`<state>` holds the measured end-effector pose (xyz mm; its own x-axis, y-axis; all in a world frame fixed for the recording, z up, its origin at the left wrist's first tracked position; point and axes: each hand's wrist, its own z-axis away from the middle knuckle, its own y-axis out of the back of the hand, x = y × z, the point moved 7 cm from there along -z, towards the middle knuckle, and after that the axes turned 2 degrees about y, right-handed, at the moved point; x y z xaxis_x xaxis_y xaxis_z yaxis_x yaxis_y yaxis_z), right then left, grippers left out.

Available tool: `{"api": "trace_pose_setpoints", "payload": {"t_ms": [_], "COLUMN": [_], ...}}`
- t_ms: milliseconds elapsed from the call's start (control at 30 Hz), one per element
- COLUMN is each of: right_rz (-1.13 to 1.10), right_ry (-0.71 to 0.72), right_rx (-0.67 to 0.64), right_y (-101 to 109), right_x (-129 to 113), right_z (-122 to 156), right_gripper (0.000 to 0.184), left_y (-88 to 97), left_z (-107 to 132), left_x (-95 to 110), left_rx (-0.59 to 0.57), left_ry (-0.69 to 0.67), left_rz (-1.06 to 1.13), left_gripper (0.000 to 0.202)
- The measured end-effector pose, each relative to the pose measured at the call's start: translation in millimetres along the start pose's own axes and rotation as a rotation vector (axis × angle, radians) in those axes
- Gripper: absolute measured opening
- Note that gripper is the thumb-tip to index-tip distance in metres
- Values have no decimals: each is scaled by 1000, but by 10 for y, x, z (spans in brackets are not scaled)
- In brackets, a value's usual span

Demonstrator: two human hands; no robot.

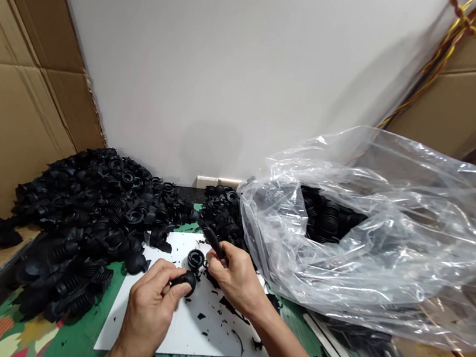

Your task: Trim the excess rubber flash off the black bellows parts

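Black rubber boot point(186, 280) sits pinched in our left hand point(148, 311), over the white board point(181, 330); our right hand point(236, 277), closed on a dark tool point(214, 241), lies just right of it.

We face a plain white wall point(218, 69); brown cardboard panels point(3, 110) flank both sides; red-and-yellow wires point(446, 33) hang at upper right.

A large heap of black ribbed rubber parts point(95, 212) lies left on the green patterned counter point(76, 348). A crumpled clear plastic bag point(387, 252) sits right. Brown cardboard boxes point(1, 127) flank a white wall point(235, 72).
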<state>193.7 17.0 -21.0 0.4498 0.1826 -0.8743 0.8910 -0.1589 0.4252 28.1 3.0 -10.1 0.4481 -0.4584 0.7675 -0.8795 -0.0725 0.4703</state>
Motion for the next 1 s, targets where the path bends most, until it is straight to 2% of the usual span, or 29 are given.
{"api": "trace_pose_setpoints", "payload": {"t_ms": [67,167,300,367,433,567,633,733,833,900,1000], "right_rz": [-138,-247,-246,-222,-227,-313,-342,-398,-479,-491,-466], "right_ry": [-38,-26,81,133,118,-71,-125,-118,-94,-85,-61], "right_rx": [-15,-90,-205,-207,-166,-29,-43,-212,-361,-331,-214], "right_y": [4,-52,-139,-142,-114,-17,-22,-143,-298,-343,-348], "right_x": [35,-34,-241,-315,-305,-79,0,-26,-127,-160,-156], "right_z": [-15,12,90,106,90,23,8,35,111,134,130], "right_gripper": [22,18,18,19,18,15,16,16,22,23,12], "left_y": [2,-7,-16,-18,-16,12,28,35,-20,-64,-103], "left_z": [0,1,-6,-11,-12,-8,-10,-11,-6,-6,0], "left_x": [-21,-46,-47,-40,-58,-143,-178,-270,-350,-367,-377], "left_rx": [-5,-15,-11,-13,-15,20,48,85,72,48,-7], "left_ry": [27,56,65,61,84,176,216,365,542,611,638], "left_rz": [23,41,47,57,62,65,96,214,413,515,533], "left_gripper": [11,11,9,10,10,11,14,25,41,48,51]}}
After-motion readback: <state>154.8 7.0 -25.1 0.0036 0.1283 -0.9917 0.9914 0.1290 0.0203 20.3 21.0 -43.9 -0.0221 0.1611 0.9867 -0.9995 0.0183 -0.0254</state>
